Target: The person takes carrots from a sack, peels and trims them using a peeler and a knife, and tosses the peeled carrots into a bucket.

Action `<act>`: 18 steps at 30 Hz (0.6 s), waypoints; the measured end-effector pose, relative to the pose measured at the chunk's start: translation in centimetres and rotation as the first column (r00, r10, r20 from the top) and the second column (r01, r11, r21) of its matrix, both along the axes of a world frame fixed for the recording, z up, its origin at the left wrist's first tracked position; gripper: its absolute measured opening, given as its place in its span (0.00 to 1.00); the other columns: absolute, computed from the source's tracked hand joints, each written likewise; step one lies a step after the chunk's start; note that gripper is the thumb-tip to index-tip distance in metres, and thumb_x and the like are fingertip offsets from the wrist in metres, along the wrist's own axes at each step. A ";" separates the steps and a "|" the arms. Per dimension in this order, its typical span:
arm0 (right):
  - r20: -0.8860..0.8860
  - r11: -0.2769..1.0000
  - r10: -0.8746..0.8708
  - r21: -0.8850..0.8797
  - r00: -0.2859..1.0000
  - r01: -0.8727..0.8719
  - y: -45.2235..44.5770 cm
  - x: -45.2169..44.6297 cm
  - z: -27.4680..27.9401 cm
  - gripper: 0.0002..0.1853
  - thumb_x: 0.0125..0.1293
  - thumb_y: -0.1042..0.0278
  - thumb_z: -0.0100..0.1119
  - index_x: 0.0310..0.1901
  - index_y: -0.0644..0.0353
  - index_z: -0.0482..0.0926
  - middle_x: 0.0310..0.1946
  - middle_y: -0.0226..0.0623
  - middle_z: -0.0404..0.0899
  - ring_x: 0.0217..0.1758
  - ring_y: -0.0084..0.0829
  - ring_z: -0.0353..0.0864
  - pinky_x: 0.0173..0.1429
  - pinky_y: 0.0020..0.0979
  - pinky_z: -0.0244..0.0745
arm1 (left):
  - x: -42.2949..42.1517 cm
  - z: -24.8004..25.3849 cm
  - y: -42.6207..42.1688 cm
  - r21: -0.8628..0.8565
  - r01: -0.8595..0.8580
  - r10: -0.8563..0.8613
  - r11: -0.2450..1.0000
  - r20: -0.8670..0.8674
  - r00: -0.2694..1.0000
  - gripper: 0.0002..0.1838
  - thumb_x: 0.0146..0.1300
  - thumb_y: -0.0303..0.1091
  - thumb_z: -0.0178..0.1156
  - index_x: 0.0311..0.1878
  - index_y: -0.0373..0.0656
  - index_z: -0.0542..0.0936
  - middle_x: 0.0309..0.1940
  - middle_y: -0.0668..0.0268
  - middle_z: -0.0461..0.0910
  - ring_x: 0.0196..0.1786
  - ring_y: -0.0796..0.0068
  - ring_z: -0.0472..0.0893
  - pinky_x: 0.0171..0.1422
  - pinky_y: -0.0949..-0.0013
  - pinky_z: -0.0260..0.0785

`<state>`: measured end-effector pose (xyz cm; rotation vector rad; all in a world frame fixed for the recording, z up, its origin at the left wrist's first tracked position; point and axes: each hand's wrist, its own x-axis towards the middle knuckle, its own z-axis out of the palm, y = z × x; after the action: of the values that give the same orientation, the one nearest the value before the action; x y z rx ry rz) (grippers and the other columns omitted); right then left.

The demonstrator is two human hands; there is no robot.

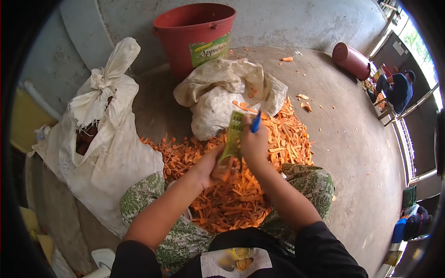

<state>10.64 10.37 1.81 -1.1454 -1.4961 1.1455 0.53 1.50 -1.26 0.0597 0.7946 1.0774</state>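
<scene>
R hand (pixel 255 144) over peelings (pixel 234 201) on flr (pixel 359 180), wall (pixel 287 23) beyond.

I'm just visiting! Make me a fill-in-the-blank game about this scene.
1. The slim object jutting up from the right hand is coloured ____.
2. The heaped shavings are coloured ____.
3. The tall white sack is tied near its top in a ____.
4. The label on the bucket is mostly ____.

Missing words: blue; orange; knot; green.

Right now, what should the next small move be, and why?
Perhaps a short stroke of the right hand with its blue tool, beside the slotted green piece in the left hand: both hands are close together over orange shavings.
</scene>
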 end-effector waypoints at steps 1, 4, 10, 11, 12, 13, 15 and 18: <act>-0.022 0.999 0.005 0.037 1.000 -0.005 -0.9 -0.4 0.0 0.15 0.66 0.60 0.48 0.28 0.63 0.68 0.14 0.33 0.65 0.18 0.25 0.64 0.25 0.30 0.61 | 0.2 -0.1 -0.1 0.026 -0.005 0.004 1.000 0.056 0.998 0.18 0.67 0.46 0.41 0.43 0.41 0.71 0.31 0.63 0.76 0.30 0.70 0.79 0.30 0.67 0.74; 0.061 0.993 0.030 0.109 0.998 -0.036 -2.2 -0.6 0.3 0.14 0.65 0.62 0.49 0.27 0.64 0.67 0.13 0.38 0.65 0.16 0.30 0.63 0.24 0.32 0.61 | 0.5 0.6 -0.2 0.018 -0.027 0.026 0.999 0.093 0.995 0.17 0.67 0.45 0.40 0.43 0.42 0.72 0.32 0.63 0.77 0.31 0.69 0.79 0.32 0.66 0.74; 0.170 0.990 -0.045 0.138 0.984 0.021 -1.7 -0.4 -0.3 0.12 0.63 0.64 0.50 0.29 0.64 0.70 0.15 0.48 0.69 0.17 0.43 0.68 0.25 0.37 0.63 | 1.0 0.0 0.2 -0.004 -0.078 0.078 0.997 0.035 0.996 0.17 0.68 0.45 0.38 0.44 0.42 0.71 0.34 0.62 0.77 0.35 0.69 0.79 0.36 0.65 0.75; 0.171 0.990 -0.048 0.138 0.984 0.024 -1.4 -0.3 -0.5 0.12 0.63 0.64 0.50 0.29 0.64 0.70 0.15 0.48 0.69 0.17 0.43 0.68 0.25 0.37 0.63 | 1.2 0.2 0.3 0.011 -0.079 0.080 0.997 -0.029 0.996 0.18 0.68 0.46 0.37 0.45 0.42 0.70 0.33 0.63 0.76 0.34 0.70 0.78 0.35 0.65 0.74; 0.237 0.991 -0.067 0.130 0.969 0.036 -0.9 -0.2 -1.0 0.11 0.63 0.64 0.50 0.29 0.64 0.70 0.16 0.49 0.70 0.19 0.45 0.70 0.25 0.38 0.64 | 1.2 0.5 0.1 0.012 -0.077 0.077 0.997 -0.029 0.997 0.18 0.68 0.46 0.37 0.45 0.42 0.70 0.33 0.63 0.76 0.34 0.70 0.78 0.35 0.65 0.74; 0.303 0.991 -0.083 0.123 0.949 0.048 -0.2 -0.1 -1.5 0.11 0.63 0.65 0.50 0.29 0.64 0.71 0.18 0.50 0.72 0.21 0.48 0.72 0.26 0.40 0.65 | 1.1 0.8 -0.1 0.019 -0.004 0.006 1.000 -0.117 0.993 0.20 0.69 0.47 0.35 0.46 0.42 0.70 0.32 0.63 0.76 0.33 0.71 0.78 0.34 0.66 0.74; 0.327 0.962 -0.237 0.213 0.915 0.173 3.3 1.1 -2.6 0.10 0.62 0.65 0.50 0.30 0.63 0.71 0.18 0.50 0.72 0.22 0.49 0.73 0.27 0.42 0.65 | 1.7 1.7 -1.0 0.020 0.070 -0.065 0.997 -0.203 0.977 0.21 0.69 0.48 0.34 0.47 0.41 0.69 0.31 0.63 0.75 0.32 0.72 0.77 0.33 0.66 0.73; 0.354 0.851 -0.488 0.394 0.798 0.346 7.2 3.4 -2.8 0.07 0.60 0.66 0.52 0.32 0.61 0.70 0.19 0.48 0.73 0.24 0.50 0.73 0.28 0.45 0.65 | 2.3 1.2 -1.7 -0.024 0.200 -0.200 0.979 -0.256 0.946 0.22 0.69 0.49 0.33 0.49 0.40 0.67 0.29 0.63 0.74 0.30 0.73 0.76 0.30 0.67 0.72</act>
<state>14.06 17.52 -0.95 -1.4832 -1.5686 0.3274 2.78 -0.22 -0.10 0.2817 0.9987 0.8869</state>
